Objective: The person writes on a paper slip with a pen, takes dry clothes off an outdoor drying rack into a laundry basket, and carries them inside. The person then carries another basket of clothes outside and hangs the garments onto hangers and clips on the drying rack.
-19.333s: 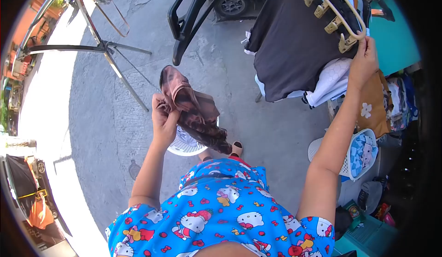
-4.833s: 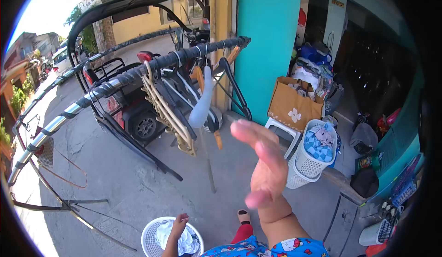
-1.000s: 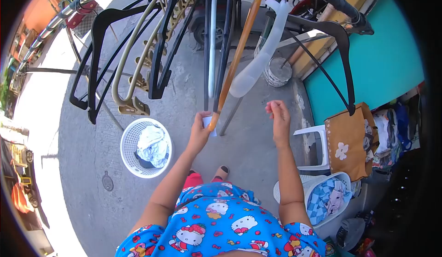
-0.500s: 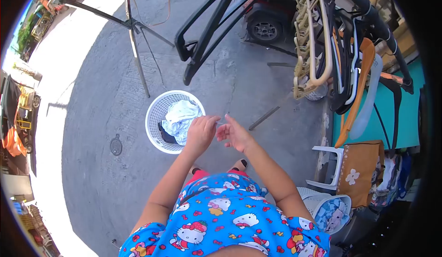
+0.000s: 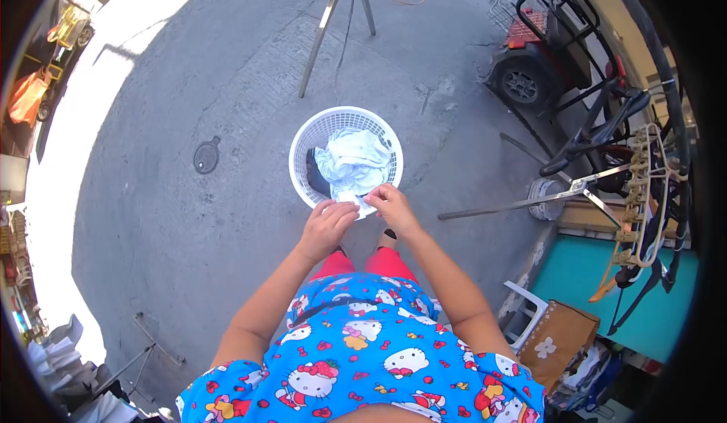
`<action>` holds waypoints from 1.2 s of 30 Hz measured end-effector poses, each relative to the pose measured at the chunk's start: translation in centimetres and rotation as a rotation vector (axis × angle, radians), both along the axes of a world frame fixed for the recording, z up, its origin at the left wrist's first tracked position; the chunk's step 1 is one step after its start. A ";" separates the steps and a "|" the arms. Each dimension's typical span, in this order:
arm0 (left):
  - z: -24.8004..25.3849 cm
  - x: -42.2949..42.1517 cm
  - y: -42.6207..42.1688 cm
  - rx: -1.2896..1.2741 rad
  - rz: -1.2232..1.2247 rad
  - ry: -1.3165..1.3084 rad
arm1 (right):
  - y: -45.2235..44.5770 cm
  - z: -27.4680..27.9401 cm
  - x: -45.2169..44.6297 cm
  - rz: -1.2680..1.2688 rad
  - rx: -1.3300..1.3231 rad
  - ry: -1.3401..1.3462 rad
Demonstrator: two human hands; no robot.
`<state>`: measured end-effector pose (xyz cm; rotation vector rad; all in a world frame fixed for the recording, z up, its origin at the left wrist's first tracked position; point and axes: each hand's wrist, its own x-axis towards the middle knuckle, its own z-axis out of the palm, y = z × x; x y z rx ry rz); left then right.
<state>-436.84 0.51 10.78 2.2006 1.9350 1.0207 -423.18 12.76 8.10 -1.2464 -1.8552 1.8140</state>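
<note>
A round white plastic laundry basket (image 5: 297,154) stands on the concrete in front of my feet. Inside it lie a bunched pale blue-white cloth (image 5: 353,158) and a dark cloth (image 5: 316,171) along the left wall. Both hands are at the basket's near rim. My left hand (image 5: 329,226) has its fingers closed on a white edge of cloth. From the other side, my right hand (image 5: 392,208) pinches the same white cloth (image 5: 351,197) between thumb and fingers. Whether this piece is joined to the bunched cloth is hard to see.
Metal stand legs (image 5: 326,33) rise beyond the basket. At right are a red-and-black wheeled vehicle (image 5: 522,82), a rack bar with hangers (image 5: 644,196), a white bucket (image 5: 547,196) and a brown bag (image 5: 556,340). A metal bar (image 5: 492,209) reaches toward the basket.
The view has swung right and the hangers are farther off. My hands, formerly apart beside the basket with the right one open, have come to its near rim and closed on white cloth.
</note>
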 end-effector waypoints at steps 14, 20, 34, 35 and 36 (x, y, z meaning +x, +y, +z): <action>-13.7 5.6 -15.7 -0.884 0.779 -0.851 | -1.0 -22.0 -5.9 0.044 0.004 -0.351; -17.5 12.3 -15.9 -1.091 0.789 -0.720 | -2.9 -32.9 -4.0 -0.455 -0.279 -0.434; -18.7 11.8 -15.6 -1.059 0.918 -0.789 | -6.4 -41.4 -0.3 -1.235 -0.389 -0.350; -18.7 11.6 -15.6 -1.065 0.914 -0.779 | -6.3 -41.4 -0.9 -1.193 -0.375 -0.333; -18.7 11.6 -15.7 -1.070 0.906 -0.770 | -5.7 -40.1 -2.3 -1.153 -0.358 -0.316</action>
